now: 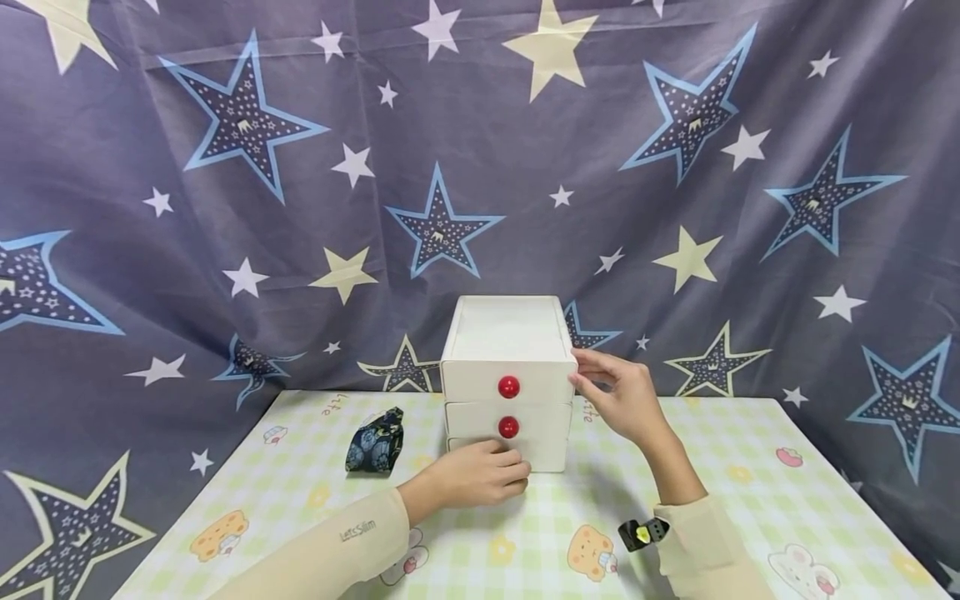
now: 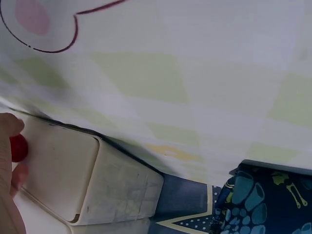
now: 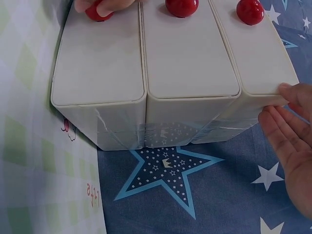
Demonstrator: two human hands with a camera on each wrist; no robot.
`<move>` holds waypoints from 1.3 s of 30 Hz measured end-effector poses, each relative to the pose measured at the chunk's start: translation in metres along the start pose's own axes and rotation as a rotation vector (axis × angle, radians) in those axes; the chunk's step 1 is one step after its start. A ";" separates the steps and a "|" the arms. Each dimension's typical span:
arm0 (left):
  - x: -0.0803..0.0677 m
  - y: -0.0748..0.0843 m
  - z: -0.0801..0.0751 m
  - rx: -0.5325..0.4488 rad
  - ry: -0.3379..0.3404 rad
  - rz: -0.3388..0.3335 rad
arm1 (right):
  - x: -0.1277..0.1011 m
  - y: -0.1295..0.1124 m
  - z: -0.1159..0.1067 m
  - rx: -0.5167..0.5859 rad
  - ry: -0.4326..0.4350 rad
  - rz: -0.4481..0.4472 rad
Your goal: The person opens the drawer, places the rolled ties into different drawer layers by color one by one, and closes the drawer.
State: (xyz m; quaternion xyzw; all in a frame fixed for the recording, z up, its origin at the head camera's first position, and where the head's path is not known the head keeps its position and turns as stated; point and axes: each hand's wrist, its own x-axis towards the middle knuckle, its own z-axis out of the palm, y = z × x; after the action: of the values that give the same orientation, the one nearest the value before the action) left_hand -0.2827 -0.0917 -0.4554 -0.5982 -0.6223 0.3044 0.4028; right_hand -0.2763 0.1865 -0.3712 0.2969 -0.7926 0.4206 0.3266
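Observation:
A white three-drawer cabinet (image 1: pixel 510 333) with red ball knobs stands at the back of the table. My left hand (image 1: pixel 480 475) lies against the bottom drawer and hides its knob in the head view. In the right wrist view its fingers (image 3: pixel 112 4) are curled round that bottom knob (image 3: pixel 97 13). The left wrist view shows the same knob (image 2: pixel 18 147) beside my fingers (image 2: pixel 7 195) on the drawer front (image 2: pixel 63 170). My right hand (image 1: pixel 611 392) touches the cabinet's upper right corner, palm open (image 3: pixel 292 131). All drawers look closed.
A dark blue patterned pouch (image 1: pixel 375 442) lies left of the cabinet on the green checked table mat (image 1: pixel 750 467). A star-printed curtain (image 1: pixel 675 208) hangs close behind the cabinet. A black strap device (image 1: pixel 642 533) sits at my right wrist.

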 end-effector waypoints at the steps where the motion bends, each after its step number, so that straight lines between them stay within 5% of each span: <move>1: 0.001 0.000 0.001 0.005 0.001 0.003 | 0.000 0.000 0.000 0.001 0.000 0.002; 12: 0.004 -0.001 0.006 0.037 -0.069 0.017 | -0.001 0.000 0.000 0.001 0.000 0.012; 28: 0.003 -0.001 0.010 0.084 0.008 0.015 | 0.001 0.000 0.002 0.022 0.011 -0.005; 39: 0.006 -0.001 0.013 0.082 -0.011 0.027 | 0.000 0.000 0.000 0.025 0.013 -0.001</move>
State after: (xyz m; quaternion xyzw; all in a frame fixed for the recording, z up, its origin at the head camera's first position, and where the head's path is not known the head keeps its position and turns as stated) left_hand -0.2940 -0.0849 -0.4598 -0.5878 -0.6034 0.3385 0.4193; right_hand -0.2763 0.1861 -0.3706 0.2988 -0.7850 0.4321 0.3284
